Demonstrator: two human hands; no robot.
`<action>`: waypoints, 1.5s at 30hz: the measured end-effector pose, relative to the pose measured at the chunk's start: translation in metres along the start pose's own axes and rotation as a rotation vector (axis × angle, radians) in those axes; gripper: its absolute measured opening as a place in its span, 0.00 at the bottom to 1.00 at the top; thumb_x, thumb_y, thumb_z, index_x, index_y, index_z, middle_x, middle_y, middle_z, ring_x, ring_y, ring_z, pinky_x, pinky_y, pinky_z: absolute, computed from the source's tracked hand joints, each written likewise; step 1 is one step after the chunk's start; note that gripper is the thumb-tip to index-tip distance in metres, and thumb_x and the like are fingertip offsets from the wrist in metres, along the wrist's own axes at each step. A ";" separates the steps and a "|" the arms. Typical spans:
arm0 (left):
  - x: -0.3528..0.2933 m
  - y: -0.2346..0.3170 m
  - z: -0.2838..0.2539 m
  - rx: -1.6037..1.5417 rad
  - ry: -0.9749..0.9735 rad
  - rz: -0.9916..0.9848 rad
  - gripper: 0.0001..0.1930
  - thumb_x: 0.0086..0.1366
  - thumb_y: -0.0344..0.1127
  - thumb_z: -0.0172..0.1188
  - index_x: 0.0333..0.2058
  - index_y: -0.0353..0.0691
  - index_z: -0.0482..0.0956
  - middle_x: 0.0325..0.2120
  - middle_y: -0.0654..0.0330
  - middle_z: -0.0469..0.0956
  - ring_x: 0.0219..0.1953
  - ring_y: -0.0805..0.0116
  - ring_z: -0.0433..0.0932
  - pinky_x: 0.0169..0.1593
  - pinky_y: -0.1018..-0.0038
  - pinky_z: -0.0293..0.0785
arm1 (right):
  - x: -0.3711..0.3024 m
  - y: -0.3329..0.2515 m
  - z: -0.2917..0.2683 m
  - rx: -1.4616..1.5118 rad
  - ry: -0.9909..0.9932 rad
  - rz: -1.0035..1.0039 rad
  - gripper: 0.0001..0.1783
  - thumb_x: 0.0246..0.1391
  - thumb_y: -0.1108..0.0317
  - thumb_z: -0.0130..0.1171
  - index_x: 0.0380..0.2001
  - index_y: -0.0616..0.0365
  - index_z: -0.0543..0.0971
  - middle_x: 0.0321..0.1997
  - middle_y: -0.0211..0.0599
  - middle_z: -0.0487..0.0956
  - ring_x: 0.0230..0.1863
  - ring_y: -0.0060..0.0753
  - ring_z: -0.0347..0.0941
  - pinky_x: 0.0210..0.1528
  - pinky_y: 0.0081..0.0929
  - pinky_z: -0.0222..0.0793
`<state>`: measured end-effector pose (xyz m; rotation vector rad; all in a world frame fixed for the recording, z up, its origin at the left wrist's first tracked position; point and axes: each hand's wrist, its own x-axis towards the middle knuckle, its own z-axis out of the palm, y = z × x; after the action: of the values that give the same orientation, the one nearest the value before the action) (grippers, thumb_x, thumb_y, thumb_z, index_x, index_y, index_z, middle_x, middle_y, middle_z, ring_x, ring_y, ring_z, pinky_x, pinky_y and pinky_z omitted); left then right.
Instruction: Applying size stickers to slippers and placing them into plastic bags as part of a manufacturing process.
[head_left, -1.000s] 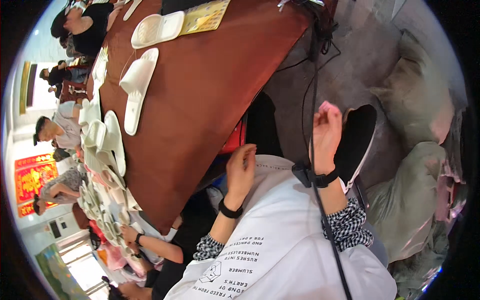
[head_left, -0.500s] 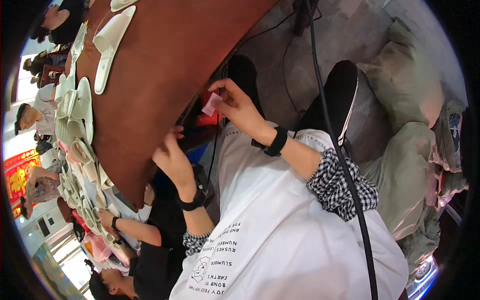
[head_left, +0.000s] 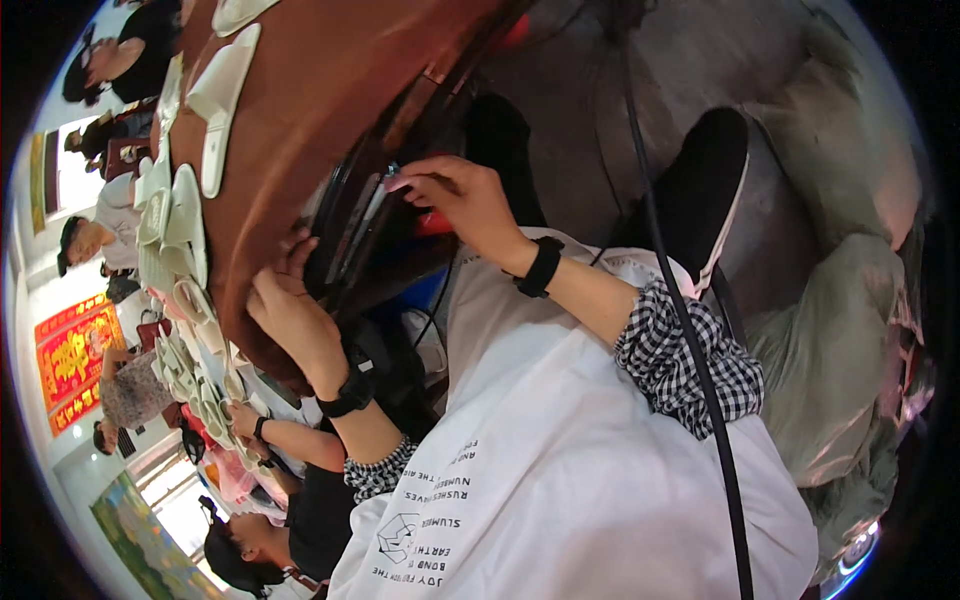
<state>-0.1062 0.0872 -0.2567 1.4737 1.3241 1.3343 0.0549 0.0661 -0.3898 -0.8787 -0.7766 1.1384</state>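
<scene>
My left hand (head_left: 295, 310) is closed on the near edge of a brown table cover (head_left: 300, 110), which is lifted there. Under the raised cover show dark metal rails (head_left: 352, 235) along the table's side. Beside them, my right hand (head_left: 465, 205) pinches a small pink slip (head_left: 398, 183), mostly hidden by the fingers. The slip is close to the rails' upper end; whether it touches them I cannot tell. Something red (head_left: 432, 222) shows just below my right hand, partly hidden.
White slippers (head_left: 222, 100) lie on the table, with several more (head_left: 180, 235) piled at the left. A black cable (head_left: 665, 250) crosses in front of my lap. Greyish-green sacks (head_left: 830, 350) stand at the right. A co-worker in black (head_left: 315, 525) works at the lower left.
My left hand has moved left and up, raising the cover's edge and baring the rails beneath. My right hand has brought the pink slip slightly left and up, toward the rails.
</scene>
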 end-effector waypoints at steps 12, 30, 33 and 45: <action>-0.067 -0.060 0.024 0.398 -0.346 0.071 0.17 0.63 0.35 0.53 0.48 0.31 0.74 0.45 0.42 0.76 0.47 0.45 0.74 0.50 0.57 0.70 | -0.025 0.009 0.004 -0.261 0.033 0.194 0.21 0.64 0.67 0.51 0.57 0.67 0.69 0.54 0.42 0.75 0.54 0.33 0.71 0.57 0.28 0.66; -0.079 -0.107 0.037 0.633 -0.358 0.185 0.31 0.58 0.23 0.50 0.63 0.38 0.62 0.67 0.53 0.56 0.68 0.49 0.54 0.69 0.58 0.54 | 0.022 0.051 -0.011 -0.801 -0.558 -0.008 0.25 0.63 0.70 0.51 0.60 0.68 0.63 0.65 0.57 0.61 0.63 0.53 0.60 0.66 0.45 0.53; -0.077 -0.099 0.033 0.562 -0.282 0.156 0.32 0.57 0.23 0.53 0.63 0.36 0.62 0.65 0.51 0.58 0.67 0.48 0.57 0.67 0.59 0.57 | 0.014 0.038 -0.015 -1.073 -0.566 -0.230 0.27 0.60 0.73 0.49 0.61 0.69 0.62 0.66 0.64 0.57 0.65 0.61 0.56 0.68 0.48 0.49; -0.068 -0.110 0.036 0.673 -0.382 0.196 0.31 0.55 0.28 0.55 0.60 0.35 0.65 0.60 0.47 0.66 0.63 0.47 0.63 0.64 0.56 0.62 | -0.015 0.031 -0.005 -1.010 -0.345 -0.274 0.32 0.57 0.77 0.46 0.65 0.70 0.56 0.70 0.65 0.52 0.72 0.60 0.46 0.71 0.46 0.41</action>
<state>-0.0890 0.0473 -0.3834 2.2254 1.4611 0.6665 0.0424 0.0561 -0.4212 -1.3481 -1.7725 0.6103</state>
